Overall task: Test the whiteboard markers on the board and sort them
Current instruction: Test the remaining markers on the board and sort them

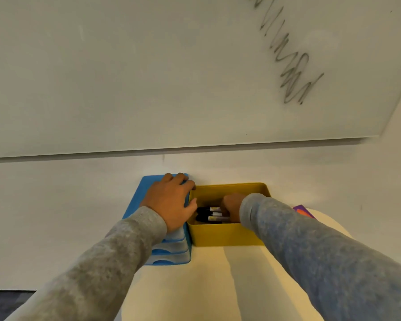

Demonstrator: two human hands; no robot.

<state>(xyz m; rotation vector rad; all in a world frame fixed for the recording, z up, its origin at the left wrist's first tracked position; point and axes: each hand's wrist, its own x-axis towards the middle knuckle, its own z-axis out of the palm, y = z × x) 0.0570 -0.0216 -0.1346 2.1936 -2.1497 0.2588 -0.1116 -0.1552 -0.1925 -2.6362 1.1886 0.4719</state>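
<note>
A yellow box (pixel 227 236) stands on a pale round table against the wall, with several dark whiteboard markers (pixel 210 214) lying inside. My right hand (pixel 232 205) reaches down into the box and its curled fingers are on a marker; the grip itself is partly hidden. My left hand (pixel 171 200) rests flat on top of a blue box (pixel 171 253) just left of the yellow one, fingers draped over its right edge. The whiteboard (pixel 148 77) hangs on the wall above, with a dark scribble (pixel 289 70) at its upper right.
A purple and orange object (pixel 302 210) peeks out behind my right sleeve at the table's right. The round table (pixel 206 286) extends toward me. Dark floor (pixel 5 302) shows at the lower left.
</note>
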